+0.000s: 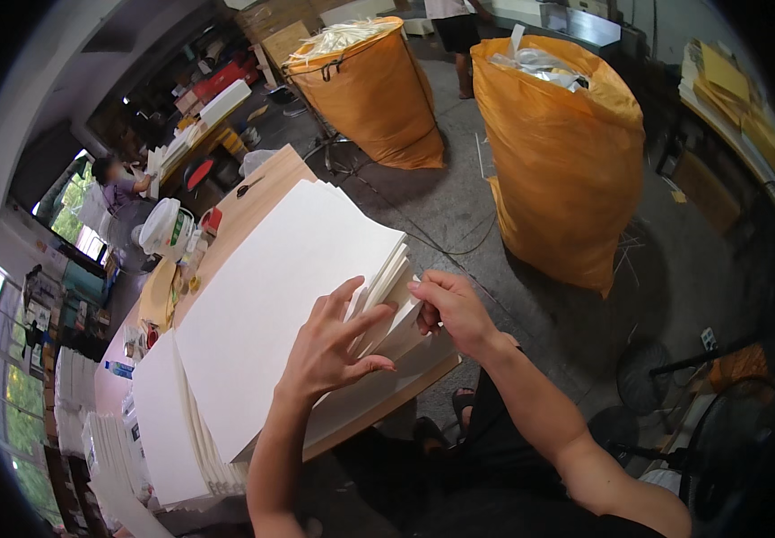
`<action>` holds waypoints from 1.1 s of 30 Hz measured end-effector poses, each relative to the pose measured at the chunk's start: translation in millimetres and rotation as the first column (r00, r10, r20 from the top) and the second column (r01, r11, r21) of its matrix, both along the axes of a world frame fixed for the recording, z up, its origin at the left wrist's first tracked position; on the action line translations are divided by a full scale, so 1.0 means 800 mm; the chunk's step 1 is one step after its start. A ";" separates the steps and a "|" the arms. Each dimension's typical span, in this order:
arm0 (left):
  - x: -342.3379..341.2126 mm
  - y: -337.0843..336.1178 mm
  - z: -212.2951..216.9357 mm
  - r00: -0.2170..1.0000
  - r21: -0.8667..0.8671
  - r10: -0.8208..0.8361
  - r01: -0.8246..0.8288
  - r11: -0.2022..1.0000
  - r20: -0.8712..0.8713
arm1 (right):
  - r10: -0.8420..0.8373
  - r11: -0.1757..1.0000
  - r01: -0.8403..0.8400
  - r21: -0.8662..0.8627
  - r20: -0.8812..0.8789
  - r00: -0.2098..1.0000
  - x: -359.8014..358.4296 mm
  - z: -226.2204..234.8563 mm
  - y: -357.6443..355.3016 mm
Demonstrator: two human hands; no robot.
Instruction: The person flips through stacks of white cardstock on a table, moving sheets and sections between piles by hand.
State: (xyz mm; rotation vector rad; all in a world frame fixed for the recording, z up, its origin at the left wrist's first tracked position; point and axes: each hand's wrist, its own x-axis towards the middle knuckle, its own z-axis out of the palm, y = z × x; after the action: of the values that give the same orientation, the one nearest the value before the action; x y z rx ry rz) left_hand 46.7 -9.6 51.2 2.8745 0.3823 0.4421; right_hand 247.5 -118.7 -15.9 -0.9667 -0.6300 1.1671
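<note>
A stack of large white sheets (280,260) lies on the table in front of me, its layers fanned and uneven at the near right edge. My left hand (332,339) is over that edge, fingers spread, the thumb pointing right and the fingertips close to the loose layers. At the stack's right corner my right hand (452,309) is closed, thumb and fingers pinching the edge of a white sheet (413,303). How many layers it pinches is hidden by the fingers.
Another pile of white sheets (163,421) lies at the left. A white bucket (165,229) and bottles stand along the table's (291,165) far side. Two big orange sacks (560,170) (374,99) stand on the floor ahead. A fan (735,430) is at the right. Other people are farther back.
</note>
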 end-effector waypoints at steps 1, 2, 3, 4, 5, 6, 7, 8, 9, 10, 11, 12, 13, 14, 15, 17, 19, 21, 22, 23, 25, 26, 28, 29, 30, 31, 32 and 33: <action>0.000 0.000 0.000 1.000 0.000 0.006 -0.006 1.000 -0.010 | 0.002 1.000 -0.002 -0.002 -0.004 1.000 0.000 0.001 0.000; 0.000 -0.001 0.000 1.000 0.000 0.011 -0.011 1.000 -0.020 | 0.001 1.000 -0.001 -0.006 0.006 1.000 -0.001 0.002 0.000; 0.001 -0.001 0.001 0.999 0.001 0.019 -0.019 1.000 -0.027 | 0.003 1.000 -0.002 -0.011 0.020 1.000 -0.001 0.004 0.000; 0.002 -0.001 0.002 0.999 -0.009 0.020 -0.020 1.000 -0.030 | 0.005 1.000 -0.004 -0.015 0.033 0.999 0.000 0.005 0.000; 0.003 -0.002 0.005 0.999 -0.019 0.020 -0.021 1.000 -0.033 | 0.010 1.000 -0.009 -0.012 0.042 0.999 0.001 0.005 -0.001; 0.003 -0.002 0.005 0.999 -0.031 0.022 -0.023 0.999 -0.036 | 0.016 1.000 -0.016 -0.010 0.052 0.999 0.002 0.004 -0.001; 0.004 0.000 0.006 0.999 -0.031 0.014 -0.015 0.999 -0.039 | 0.023 1.000 -0.022 -0.009 0.062 0.998 0.003 0.003 -0.002; 0.004 0.002 0.007 0.999 -0.031 0.006 -0.007 1.000 -0.042 | 0.026 1.000 -0.025 -0.014 0.079 0.996 0.004 0.004 -0.002; 0.003 0.004 0.007 0.999 -0.031 -0.002 0.001 1.000 -0.046 | 0.030 0.999 -0.028 -0.018 0.097 0.995 0.004 0.006 -0.002; 0.002 0.006 0.006 0.999 -0.026 -0.007 0.005 1.000 -0.045 | 0.034 0.999 -0.032 -0.023 0.113 0.993 0.004 0.007 -0.003; 0.000 0.008 0.004 0.999 -0.022 -0.011 0.010 1.000 -0.044 | 0.035 0.999 -0.033 -0.016 0.140 0.990 0.004 0.008 -0.003; 0.000 0.010 0.004 0.999 -0.016 -0.016 0.015 1.000 -0.042 | 0.034 0.999 -0.033 -0.008 0.167 0.985 0.005 0.009 -0.004; 0.000 0.010 0.005 0.998 -0.016 -0.019 0.018 1.000 -0.059 | 0.033 0.999 -0.034 -0.001 0.194 0.980 0.005 0.010 -0.004; -0.001 0.009 0.006 0.997 -0.017 -0.022 0.020 1.000 -0.075 | 0.039 0.999 -0.043 0.014 0.215 0.976 0.006 0.009 -0.004; -0.001 0.009 0.007 0.996 -0.016 -0.024 0.023 1.000 -0.090 | 0.044 0.998 -0.053 0.029 0.237 0.971 0.008 0.006 -0.005; 0.000 0.008 0.009 0.994 0.000 -0.005 0.005 1.000 -0.106 | 0.056 0.996 -0.071 0.057 0.244 0.968 0.012 0.000 -0.008; 0.006 0.003 0.014 0.992 0.005 0.020 -0.020 1.000 -0.123 | 0.064 0.992 -0.085 0.088 0.219 0.974 0.020 -0.005 -0.006; 0.009 -0.010 0.016 0.989 -0.007 0.050 -0.052 0.999 -0.143 | 0.016 0.994 -0.044 0.096 0.280 0.960 0.014 -0.016 -0.006; 0.007 -0.008 0.008 0.992 0.041 0.035 -0.030 0.999 -0.119 | -0.010 0.995 -0.023 0.102 0.311 0.950 0.012 -0.018 -0.007; 0.007 -0.003 0.003 0.995 0.069 0.009 -0.002 0.998 -0.098 | -0.116 0.989 0.059 0.134 0.467 0.877 0.011 -0.017 -0.005; -0.001 0.002 -0.005 0.997 0.113 -0.033 0.042 0.993 -0.074 | -0.292 0.956 0.192 0.220 0.709 0.642 -0.003 -0.009 -0.004; -0.001 0.003 -0.006 0.998 0.106 -0.019 0.025 0.994 -0.059 | -0.197 0.980 0.172 0.097 0.561 0.804 -0.005 0.001 -0.006; -0.001 0.003 -0.007 0.999 0.090 0.009 -0.006 0.996 -0.032 | -0.105 0.994 0.090 0.060 0.338 0.935 -0.002 -0.001 -0.002; -0.002 0.002 -0.005 1.000 0.071 0.012 -0.010 0.997 -0.027 | -0.055 0.998 0.045 0.049 0.215 0.975 -0.001 -0.002 -0.002; -0.002 -0.001 -0.003 1.000 0.047 0.016 -0.015 0.999 -0.024 | -0.151 0.988 0.126 0.088 0.408 0.900 -0.004 -0.002 -0.003; -0.002 -0.003 -0.002 1.000 0.024 0.020 -0.019 1.000 -0.021 | -0.241 0.971 0.195 0.142 0.579 0.779 -0.008 -0.001 -0.003; 0.000 -0.004 -0.002 1.000 0.016 0.021 -0.020 1.000 -0.014 | -0.320 0.946 0.246 0.209 0.719 0.617 -0.010 -0.002 -0.004; -0.001 -0.006 -0.001 1.000 0.012 0.026 -0.026 1.000 -0.008 | -0.250 0.968 0.201 0.150 0.586 0.771 -0.011 -0.003 -0.003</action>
State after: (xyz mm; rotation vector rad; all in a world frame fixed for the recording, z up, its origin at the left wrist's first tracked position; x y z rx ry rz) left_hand 46.2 -14.8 50.6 2.8868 0.4203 0.4388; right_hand 238.9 -121.4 -18.6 -1.3199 -1.0265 0.5952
